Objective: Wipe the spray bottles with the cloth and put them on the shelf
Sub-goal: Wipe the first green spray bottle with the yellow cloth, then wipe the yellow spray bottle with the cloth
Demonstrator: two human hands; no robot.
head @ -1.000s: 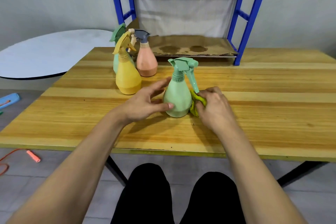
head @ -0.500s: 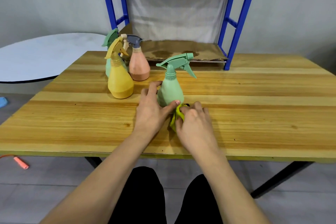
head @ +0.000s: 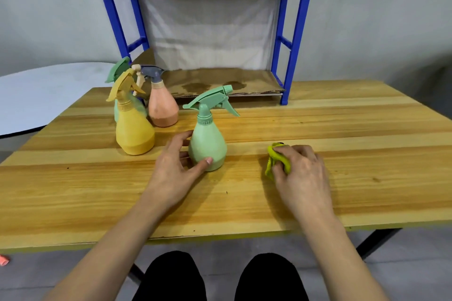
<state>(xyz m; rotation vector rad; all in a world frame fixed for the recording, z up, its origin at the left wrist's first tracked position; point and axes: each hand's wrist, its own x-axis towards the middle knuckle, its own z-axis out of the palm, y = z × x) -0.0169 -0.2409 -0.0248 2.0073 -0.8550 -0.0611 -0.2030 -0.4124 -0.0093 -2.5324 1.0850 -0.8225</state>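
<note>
Table: a long wooden plank tabletop (head: 342, 129) on black legs, with the person seated at its near edge.
Bottle in hand: a mint-green plastic spray bottle (head: 207, 146) stands upright near the middle of the table, nozzle pointing right.
Left hand: the left hand (head: 175, 168) cups the bottle's lower left side, thumb pressed on its front, fingers round the back.
Right hand: the right hand (head: 303, 173) lies on the table well to the right of that bottle, closed on a bunched yellow-green cloth (head: 276, 159).
Other bottles: a yellow spray bottle (head: 134, 129), a salmon-pink one with a grey trigger (head: 162, 107) and a second green one (head: 117, 76) behind them, clustered at the far left.
Shelf: a blue metal shelf rack (head: 291, 39) lined with brown cardboard stands at the table's far edge; no bottle stands on it.
</note>
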